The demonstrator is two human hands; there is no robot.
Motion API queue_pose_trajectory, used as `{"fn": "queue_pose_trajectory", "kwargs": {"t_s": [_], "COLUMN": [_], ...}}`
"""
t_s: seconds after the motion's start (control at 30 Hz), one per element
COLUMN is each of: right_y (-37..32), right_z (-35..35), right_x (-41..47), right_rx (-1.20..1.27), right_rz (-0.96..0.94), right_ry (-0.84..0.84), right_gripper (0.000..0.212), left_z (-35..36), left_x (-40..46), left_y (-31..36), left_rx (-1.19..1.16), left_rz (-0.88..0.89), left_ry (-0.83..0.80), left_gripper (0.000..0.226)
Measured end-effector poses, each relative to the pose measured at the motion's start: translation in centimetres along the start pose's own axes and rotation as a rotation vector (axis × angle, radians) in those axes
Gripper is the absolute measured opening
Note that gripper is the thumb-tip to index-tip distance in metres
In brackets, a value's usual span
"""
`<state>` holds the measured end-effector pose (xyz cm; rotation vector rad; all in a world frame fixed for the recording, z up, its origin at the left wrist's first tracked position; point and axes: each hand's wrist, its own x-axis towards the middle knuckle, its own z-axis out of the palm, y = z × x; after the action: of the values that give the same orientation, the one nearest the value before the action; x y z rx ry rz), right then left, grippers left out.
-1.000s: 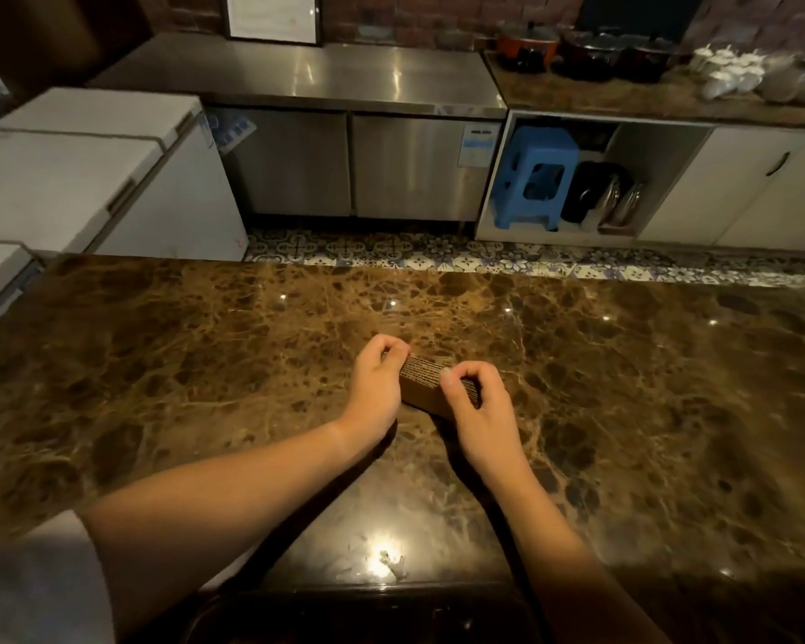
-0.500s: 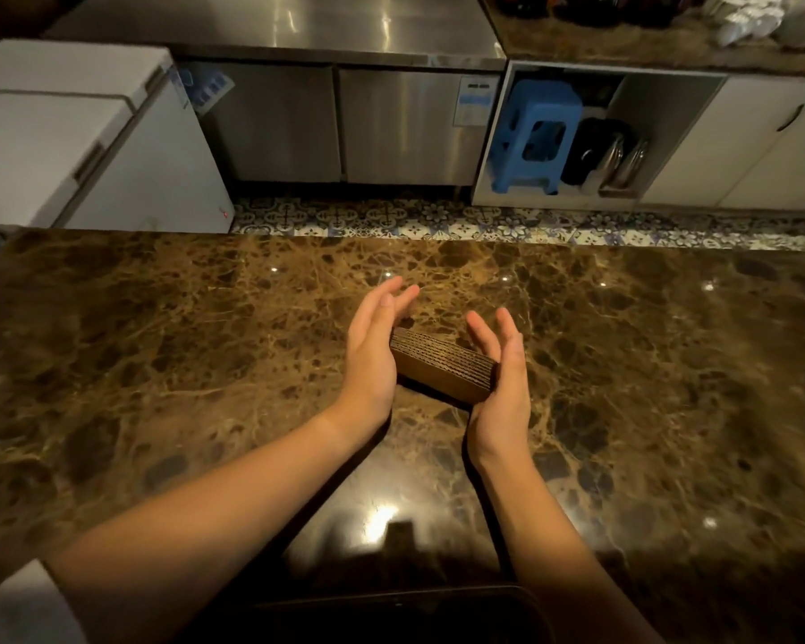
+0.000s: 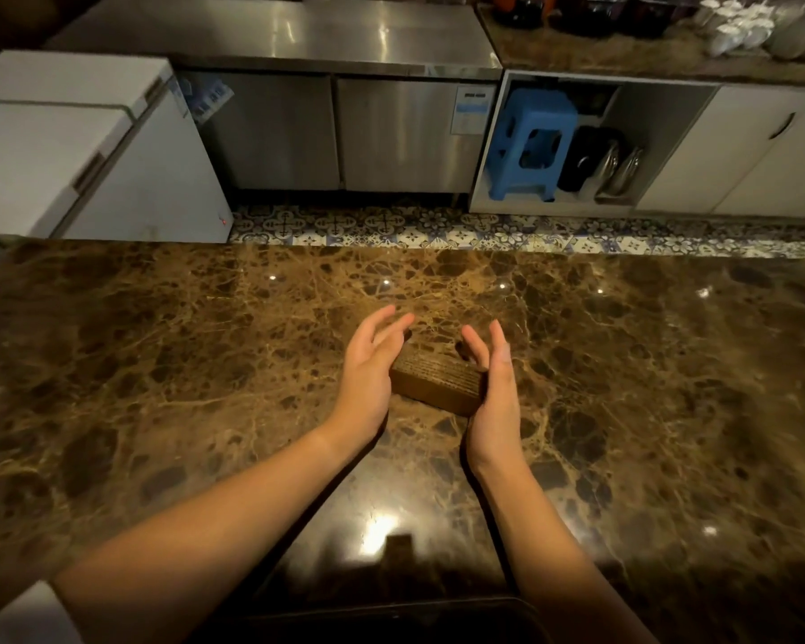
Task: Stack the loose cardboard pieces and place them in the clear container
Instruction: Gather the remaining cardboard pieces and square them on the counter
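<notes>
Both hands flanked the cardboard stack on the marble.
The brown block of stacked corrugated cardboard pieces (image 3: 438, 382) lay on the dark brown veined marble countertop (image 3: 159, 364); the left hand (image 3: 368, 364) and right hand (image 3: 493, 378) stood edge-up at either end, fingers straight, palms facing in. Beyond, a blue plastic stool (image 3: 530, 141) sat in an open white cabinet bay (image 3: 661, 118).

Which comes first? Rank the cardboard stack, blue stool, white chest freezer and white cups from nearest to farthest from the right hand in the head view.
1. cardboard stack: on the marble counter, against the right hand.
2. blue stool: in the open cabinet bay across the floor, straight ahead.
3. white chest freezer and white cups: far left and far upper right; too close to call.
</notes>
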<state>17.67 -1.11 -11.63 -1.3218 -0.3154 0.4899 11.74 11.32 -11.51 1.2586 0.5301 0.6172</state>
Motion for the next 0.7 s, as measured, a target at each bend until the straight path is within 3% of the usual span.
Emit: {"fn": "queue_pose_trajectory", "kwargs": {"t_s": [0.07,0.2,0.3,0.4,0.53,0.7], "right_y": [0.0,-0.3,-0.8,-2.2,-4.7,-9.7], "right_z": [-0.5,-1.7,-2.0,-2.0,-1.6,-0.6], "right_x": [-0.5,-0.4,0.4,0.8,0.2,-2.2], "right_rx": [-0.057,-0.405,-0.803,-1.022,-1.129,-0.861], "right_rz": [-0.047,-0.094,-0.199,-0.265,-0.274,-0.347], "right_ry": [-0.080,-0.213,-0.213,-0.256,-0.306,-0.197], "right_gripper": [0.064,0.097,0.075,0.049,0.046,0.038], "left_z": [-0.3,-0.5,-0.6,-0.9,-1.7,-2.9], "left_x": [0.2,0.2,0.3,0.2,-1.0,-4.6], "left_y": [-0.2,0.1,0.6,1.9,4.2,9.6], "left_rx": [-0.013,-0.097,-0.037,0.056,0.154,-0.020], "left_rz": [-0.022,-0.072,-0.083,-0.146,-0.226,-0.153], "left_ry": [-0.031,-0.061,-0.101,-0.147,-0.215,-0.318], "left_gripper": [0.033,0.030,0.028,0.025,0.025,0.055]}}
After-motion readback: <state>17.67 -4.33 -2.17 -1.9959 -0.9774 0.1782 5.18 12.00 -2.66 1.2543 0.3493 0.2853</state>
